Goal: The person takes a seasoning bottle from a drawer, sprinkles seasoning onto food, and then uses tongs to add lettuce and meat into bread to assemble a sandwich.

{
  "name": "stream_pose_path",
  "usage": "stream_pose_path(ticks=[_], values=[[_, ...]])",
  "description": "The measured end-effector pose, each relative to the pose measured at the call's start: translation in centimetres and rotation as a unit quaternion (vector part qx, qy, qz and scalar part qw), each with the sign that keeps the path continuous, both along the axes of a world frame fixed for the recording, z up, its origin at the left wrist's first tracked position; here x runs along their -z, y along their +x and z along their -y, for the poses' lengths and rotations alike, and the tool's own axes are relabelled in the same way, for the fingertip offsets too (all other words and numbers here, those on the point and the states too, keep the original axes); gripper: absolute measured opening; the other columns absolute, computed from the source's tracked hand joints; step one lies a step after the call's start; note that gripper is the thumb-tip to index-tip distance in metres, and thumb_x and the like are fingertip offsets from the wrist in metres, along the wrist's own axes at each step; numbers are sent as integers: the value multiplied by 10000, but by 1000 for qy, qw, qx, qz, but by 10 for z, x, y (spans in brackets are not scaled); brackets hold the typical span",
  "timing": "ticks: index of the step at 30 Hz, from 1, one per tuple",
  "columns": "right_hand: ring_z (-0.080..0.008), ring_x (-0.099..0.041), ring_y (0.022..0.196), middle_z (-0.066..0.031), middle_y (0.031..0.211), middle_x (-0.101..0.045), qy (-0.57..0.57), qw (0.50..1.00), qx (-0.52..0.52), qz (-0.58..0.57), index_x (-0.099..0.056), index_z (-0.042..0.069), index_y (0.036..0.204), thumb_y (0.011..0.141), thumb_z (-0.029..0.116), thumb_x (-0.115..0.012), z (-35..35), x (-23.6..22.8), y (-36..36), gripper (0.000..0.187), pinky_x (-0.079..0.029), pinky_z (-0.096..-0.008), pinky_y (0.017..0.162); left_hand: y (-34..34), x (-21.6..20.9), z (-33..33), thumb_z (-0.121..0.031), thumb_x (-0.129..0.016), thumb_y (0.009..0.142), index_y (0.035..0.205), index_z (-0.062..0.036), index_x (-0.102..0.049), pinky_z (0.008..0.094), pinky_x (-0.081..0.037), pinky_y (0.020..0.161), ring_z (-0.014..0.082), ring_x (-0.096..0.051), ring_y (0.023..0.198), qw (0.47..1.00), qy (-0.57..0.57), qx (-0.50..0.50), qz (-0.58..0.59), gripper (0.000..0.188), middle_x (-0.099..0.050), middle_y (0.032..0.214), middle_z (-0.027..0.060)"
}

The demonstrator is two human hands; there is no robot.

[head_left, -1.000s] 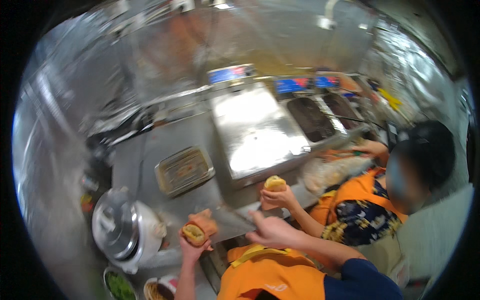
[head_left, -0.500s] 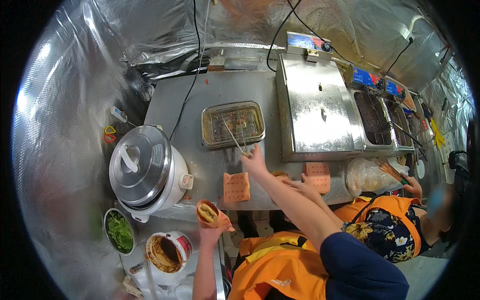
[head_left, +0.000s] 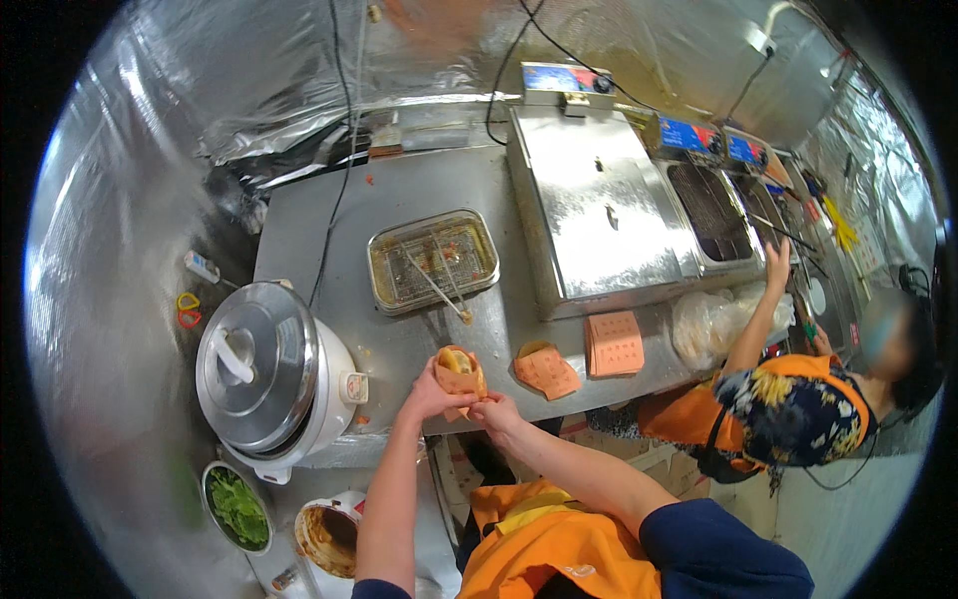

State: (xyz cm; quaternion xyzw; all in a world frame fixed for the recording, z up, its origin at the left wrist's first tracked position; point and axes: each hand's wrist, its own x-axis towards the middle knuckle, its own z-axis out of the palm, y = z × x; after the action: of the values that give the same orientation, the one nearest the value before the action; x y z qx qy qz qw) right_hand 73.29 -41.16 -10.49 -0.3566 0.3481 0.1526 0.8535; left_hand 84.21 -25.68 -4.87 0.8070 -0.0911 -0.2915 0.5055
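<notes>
My left hand [head_left: 429, 393] is closed round a filled bun [head_left: 457, 361] in an orange-pink paper bag [head_left: 461, 383], its top sticking out of the bag's mouth. From the other side, my right hand [head_left: 496, 415] pinches the bag's lower edge. Both hands are over the front edge of the steel table. Beyond them a pair of tongs [head_left: 439, 284] lies in a wire-racked metal tray [head_left: 379, 268], handle end over the near rim. To the right of my hands lies another filled paper bag [head_left: 547, 371], beside a stack of flat paper bags [head_left: 614, 345].
A white cooker [head_left: 337, 384] with a metal lid stands left. Below it are a bowl of green leaves [head_left: 238, 509] and a sauce bucket [head_left: 327, 539]. A lidded steel fryer [head_left: 584, 205] fills the back right. A co-worker [head_left: 788, 414] reaches toward the fryer beside a plastic bag [head_left: 704, 334].
My right hand has let go of the tongs and come back to the paper bag. My left hand has brought the bun up and right. The co-worker's hand has moved from the paper bags toward the fryer.
</notes>
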Motion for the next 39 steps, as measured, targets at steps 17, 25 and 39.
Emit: stream_pose_path(ticks=[17,25,39], values=[[-229,-448,1393,-146,1544,-391,-328,889,33,317,-174,72,1637,787,135,-874,131,-153,-199,1102,-403,-377,1161,-145,-26,117,-154,-924,696,1522,-20,-381,410,-543,1014,269,-607,1221,859,-393,195,-263,998,-558,1392,111],[-221,-408,1444,-124,1581,-377,-451,801,296,259,-216,73,1622,775,197,-942,170,-192,-455,1122,-401,-414,1177,-334,-124,265,52,-799,678,1434,42,-496,336,-541,978,186,-623,1188,831,-180,477,-220,814,-614,1335,106],[-211,-281,1529,-122,1671,-240,-449,577,682,-1,23,74,1670,807,116,-897,103,-174,-874,1262,-273,-388,1250,-747,-119,393,-44,-843,789,1584,-89,-296,531,-544,1055,297,-600,1275,572,-65,684,-449,966,-546,1429,133]])
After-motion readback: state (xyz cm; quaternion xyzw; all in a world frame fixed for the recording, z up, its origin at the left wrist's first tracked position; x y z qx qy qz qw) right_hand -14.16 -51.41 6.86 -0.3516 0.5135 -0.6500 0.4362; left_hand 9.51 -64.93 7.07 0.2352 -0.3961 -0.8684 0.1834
